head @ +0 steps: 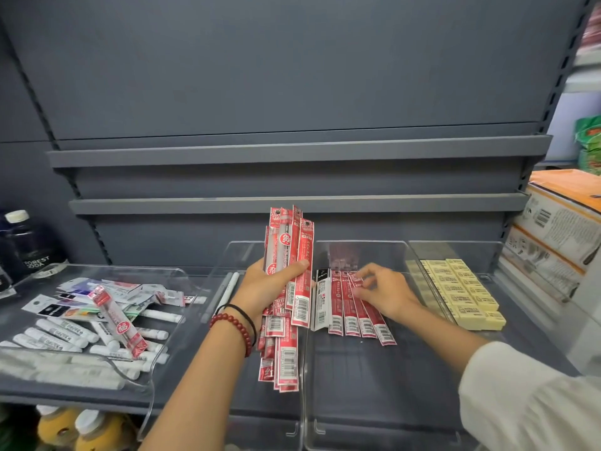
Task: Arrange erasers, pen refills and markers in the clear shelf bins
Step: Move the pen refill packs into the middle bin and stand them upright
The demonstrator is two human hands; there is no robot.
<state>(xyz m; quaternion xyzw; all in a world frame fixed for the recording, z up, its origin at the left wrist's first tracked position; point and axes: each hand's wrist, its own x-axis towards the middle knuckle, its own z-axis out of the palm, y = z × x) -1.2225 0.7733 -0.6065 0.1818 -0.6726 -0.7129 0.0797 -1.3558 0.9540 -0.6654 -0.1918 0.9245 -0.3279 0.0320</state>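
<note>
A single head-worn wide-angle view looks forward and down, close over the grey shelf (208, 323) and its clear bins (374, 379), forearms entering from below.
</note>
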